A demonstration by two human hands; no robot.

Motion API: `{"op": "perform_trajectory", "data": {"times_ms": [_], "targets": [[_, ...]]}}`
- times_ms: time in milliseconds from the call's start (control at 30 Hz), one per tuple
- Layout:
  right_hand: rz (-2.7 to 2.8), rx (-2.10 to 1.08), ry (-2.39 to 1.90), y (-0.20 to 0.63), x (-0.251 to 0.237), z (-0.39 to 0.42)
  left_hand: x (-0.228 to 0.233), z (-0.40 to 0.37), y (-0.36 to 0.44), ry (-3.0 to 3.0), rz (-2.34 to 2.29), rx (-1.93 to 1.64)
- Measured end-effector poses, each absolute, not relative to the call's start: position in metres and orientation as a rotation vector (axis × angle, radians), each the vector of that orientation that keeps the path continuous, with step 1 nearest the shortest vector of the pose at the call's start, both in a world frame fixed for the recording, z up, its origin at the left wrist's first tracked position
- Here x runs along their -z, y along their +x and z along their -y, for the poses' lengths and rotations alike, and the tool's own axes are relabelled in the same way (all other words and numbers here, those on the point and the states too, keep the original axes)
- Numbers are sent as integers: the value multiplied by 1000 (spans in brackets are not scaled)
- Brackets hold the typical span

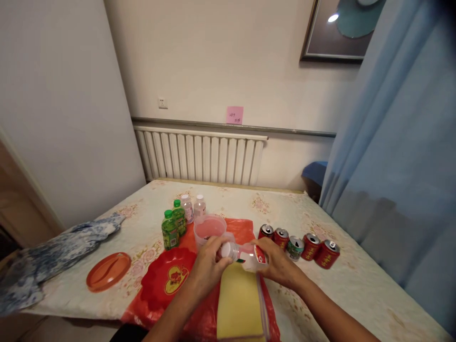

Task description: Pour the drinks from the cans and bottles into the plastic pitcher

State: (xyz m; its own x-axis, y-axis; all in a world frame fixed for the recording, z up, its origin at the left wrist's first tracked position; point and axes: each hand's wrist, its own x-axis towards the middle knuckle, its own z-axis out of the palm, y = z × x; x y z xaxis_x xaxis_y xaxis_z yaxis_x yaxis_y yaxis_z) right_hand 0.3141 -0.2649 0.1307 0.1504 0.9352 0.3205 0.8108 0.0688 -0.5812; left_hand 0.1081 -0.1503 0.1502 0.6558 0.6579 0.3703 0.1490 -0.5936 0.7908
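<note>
Bottle (244, 253): held between both hands above the red mat (249, 225), long axis lying left-right, cap leftward. Left hand (208, 263) closed on the cap end; right hand (276, 266) wrapped round the body. Pink cup (209, 229) just beyond.

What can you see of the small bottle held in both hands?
The small bottle is clear plastic with a white cap and a red-and-white label, holding a little pinkish liquid. It lies nearly on its side above the yellow pad, cap toward the left hand, whose fingers are at the cap; the right hand grips its body.
</note>
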Motion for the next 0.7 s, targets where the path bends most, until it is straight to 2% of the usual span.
{"op": "perform_trajectory", "data": {"times_ms": [200, 500, 633, 700], "targets": [[1537, -432, -1765, 308, -116, 271, -157, 153, 117, 2120, -571, -824], [1376, -503, -1734, 321, -91, 270, -149, 159, 124, 2079, -598, -861], [1274, -507, -1728, 344, -79, 255, -115, 164, 109, 1997, -668, -794], [1205, -509, -1704, 356, -75, 240, -88, 166, 95, 1911, -691, -590]]}}
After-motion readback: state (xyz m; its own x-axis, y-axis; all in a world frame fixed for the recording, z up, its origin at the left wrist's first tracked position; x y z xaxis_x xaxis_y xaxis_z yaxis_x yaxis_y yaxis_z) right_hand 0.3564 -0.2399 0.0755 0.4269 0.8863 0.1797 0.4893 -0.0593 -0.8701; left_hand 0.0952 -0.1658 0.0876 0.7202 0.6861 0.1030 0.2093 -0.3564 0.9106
